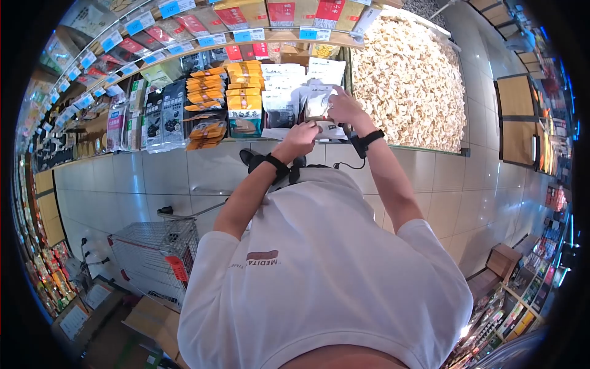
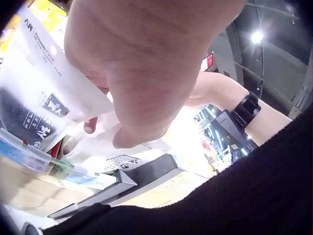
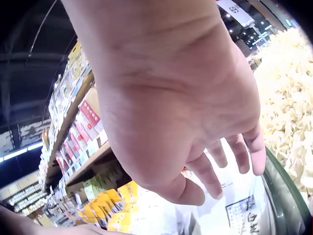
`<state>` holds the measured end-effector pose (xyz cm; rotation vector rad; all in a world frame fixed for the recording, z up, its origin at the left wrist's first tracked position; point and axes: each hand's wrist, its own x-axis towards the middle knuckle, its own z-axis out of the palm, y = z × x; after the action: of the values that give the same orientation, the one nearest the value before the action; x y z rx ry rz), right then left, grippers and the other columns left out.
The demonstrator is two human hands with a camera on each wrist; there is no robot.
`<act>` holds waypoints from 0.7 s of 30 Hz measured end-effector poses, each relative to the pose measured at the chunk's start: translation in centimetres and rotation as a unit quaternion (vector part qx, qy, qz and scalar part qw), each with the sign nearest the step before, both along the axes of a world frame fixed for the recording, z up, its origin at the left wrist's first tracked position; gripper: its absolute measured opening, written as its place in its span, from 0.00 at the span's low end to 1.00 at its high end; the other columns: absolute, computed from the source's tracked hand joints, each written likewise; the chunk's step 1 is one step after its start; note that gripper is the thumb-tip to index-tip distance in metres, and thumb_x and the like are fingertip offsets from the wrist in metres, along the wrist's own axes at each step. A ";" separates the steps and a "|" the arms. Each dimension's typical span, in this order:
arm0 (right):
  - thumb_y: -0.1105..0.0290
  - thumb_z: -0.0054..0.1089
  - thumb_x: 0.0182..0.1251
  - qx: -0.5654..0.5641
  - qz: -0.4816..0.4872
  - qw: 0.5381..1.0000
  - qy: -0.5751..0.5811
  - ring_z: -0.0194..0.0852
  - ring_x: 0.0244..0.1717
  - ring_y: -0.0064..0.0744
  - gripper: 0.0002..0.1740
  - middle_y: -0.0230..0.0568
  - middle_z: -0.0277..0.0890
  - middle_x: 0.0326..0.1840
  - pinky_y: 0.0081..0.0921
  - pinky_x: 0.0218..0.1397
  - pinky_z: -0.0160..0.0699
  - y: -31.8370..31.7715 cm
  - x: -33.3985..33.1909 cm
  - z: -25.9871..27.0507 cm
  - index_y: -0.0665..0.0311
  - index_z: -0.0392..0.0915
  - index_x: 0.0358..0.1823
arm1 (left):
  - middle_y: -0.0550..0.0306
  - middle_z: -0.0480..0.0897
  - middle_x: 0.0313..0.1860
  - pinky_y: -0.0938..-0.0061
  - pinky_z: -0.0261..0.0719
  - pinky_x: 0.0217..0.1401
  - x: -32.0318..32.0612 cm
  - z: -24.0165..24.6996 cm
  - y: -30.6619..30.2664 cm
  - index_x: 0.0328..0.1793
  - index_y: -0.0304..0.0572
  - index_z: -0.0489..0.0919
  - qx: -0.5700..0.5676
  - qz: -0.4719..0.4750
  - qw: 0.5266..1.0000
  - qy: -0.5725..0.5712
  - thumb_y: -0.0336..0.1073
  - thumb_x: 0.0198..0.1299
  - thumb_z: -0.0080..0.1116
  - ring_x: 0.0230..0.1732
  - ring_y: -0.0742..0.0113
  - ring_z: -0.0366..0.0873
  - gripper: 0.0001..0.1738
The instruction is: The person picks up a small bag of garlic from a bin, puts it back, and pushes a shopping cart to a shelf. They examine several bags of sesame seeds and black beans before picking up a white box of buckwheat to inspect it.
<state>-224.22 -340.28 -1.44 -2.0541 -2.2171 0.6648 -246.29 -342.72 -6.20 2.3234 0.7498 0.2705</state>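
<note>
A white pouch (image 1: pixel 318 101) with dark print lies at the right end of a row of packaged goods. The right hand (image 1: pixel 346 107) is over its right side. In the right wrist view, the spread fingers (image 3: pixel 208 176) reach down to the white packaging. At the pouch's front left is the left hand (image 1: pixel 298 140), its fingers bent. In the left wrist view, the thumb (image 2: pixel 128 137) and a fingertip lie close against white plastic; I cannot tell whether they pinch it. Another white pouch (image 2: pixel 44 88) with a dark lower part stands left of this hand.
Right of the pouches is a wide bin of pale dried pieces (image 1: pixel 409 80). Orange packets (image 1: pixel 206 89) and yellow-and-teal packets (image 1: pixel 244 114) stand to the left. Price-tagged shelves (image 1: pixel 249 35) rise behind. A shopping cart (image 1: pixel 150 246) is on the tiled floor, left of the person.
</note>
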 end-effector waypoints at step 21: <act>0.63 0.53 0.61 -0.160 0.103 0.982 0.001 0.85 0.40 0.61 0.19 0.64 0.83 0.34 0.48 0.47 0.83 -3.7 -1.7 1.8 0.74 0.85 0.32 | 0.35 0.74 0.65 0.52 0.70 0.70 -0.7 1.0 -0.8 0.46 0.37 0.84 0.128 0.052 0.984 -0.109 0.21 0.45 0.58 0.70 0.39 0.70 0.19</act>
<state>-225.96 -343.94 0.34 -1.9603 -2.4830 1.1075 -246.96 -343.49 -5.16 2.4434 0.7643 0.6921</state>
